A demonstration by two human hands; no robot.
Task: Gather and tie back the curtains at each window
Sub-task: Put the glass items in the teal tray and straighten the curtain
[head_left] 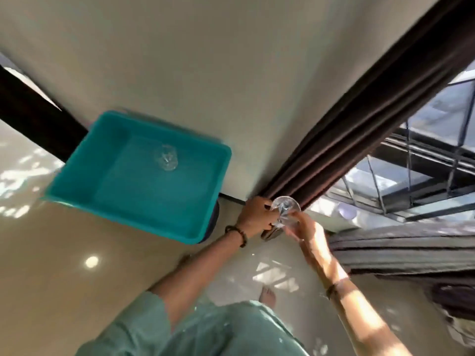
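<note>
The person is standing close to the wall point(231, 60), bending over with both arms reaching down to the foot of the dark brown curtain point(359, 124). The curtain is hanging in tight folds along the left edge of the window point(424, 150), and its lower end is coming down right where the two hands are meeting.

The left hand point(257, 217) is lying against the curtain's bottom edge with its fingers curling round a clear plastic piece point(286, 205) - round, crinkly and catching the light. The right hand point(307, 227) is coming in from the other side, its fingertips pinching the lower part of the same piece, so the piece is sitting between both hands and touching the curtain folds. The picture is blurring here, and I cannot tell whether any of it is passing round the cloth. A small dark shape point(271, 233) is showing just under the hands; what it is I cannot make out.

A beaded bracelet point(237, 233) is circling the left wrist. Just beside the left hand a teal tray point(77, 176) is sitting against the wall, with a small clear object point(166, 158) lying inside it. To the right, grey pleated fabric point(398, 250) is spreading low across the view. Sunlight is patching the glossy floor point(64, 278), where a bare foot point(267, 295) is showing beyond the person's green garment point(218, 330).
</note>
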